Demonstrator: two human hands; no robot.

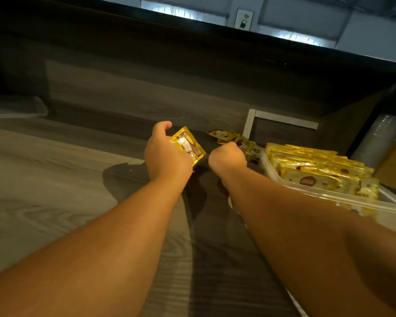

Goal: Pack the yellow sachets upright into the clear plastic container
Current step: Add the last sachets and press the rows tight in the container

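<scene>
My left hand [165, 156] grips a yellow sachet [188, 145] with brown and white print, held up over the grey wood-grain table. My right hand [226, 157] is curled at the near edge of a loose heap of yellow sachets [229, 136] on the table; its fingers are hidden, so I cannot tell whether it holds one. To the right stands the clear plastic container [329, 197], filled with several yellow sachets [311, 163] standing upright in rows.
A clear plastic lid or tray [14, 108] lies at the far left. A white frame [281, 120] stands behind the heap. A stack of clear plastic [380, 138] rises at the right edge. A dark wall panel closes off the back.
</scene>
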